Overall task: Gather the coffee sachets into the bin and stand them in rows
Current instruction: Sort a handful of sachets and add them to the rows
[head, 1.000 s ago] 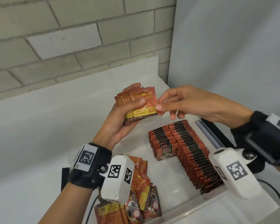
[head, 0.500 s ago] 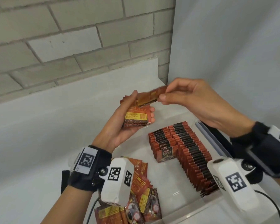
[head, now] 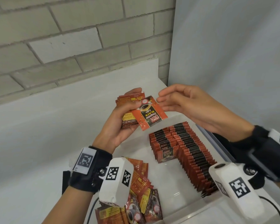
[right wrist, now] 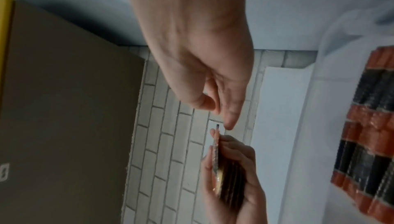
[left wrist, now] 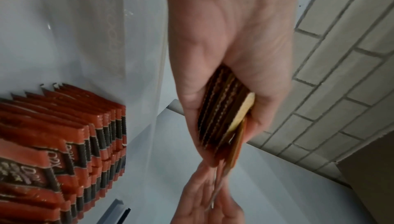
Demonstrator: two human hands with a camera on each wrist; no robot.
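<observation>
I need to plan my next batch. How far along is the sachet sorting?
Partway. Done: one long row and a shorter second row of coffee sachets stand in the clear bin. In hand: the left hand grips a small stack, front sachet askew; the right hand hovers open beside it. Left: a loose pile lies flat.

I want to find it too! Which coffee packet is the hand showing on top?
Look above the clear bin, at the left hand gripping a stack of sachets. The top sachet lies crooked, cup picture and black label facing up, while the others show yellow-printed backs.
</observation>
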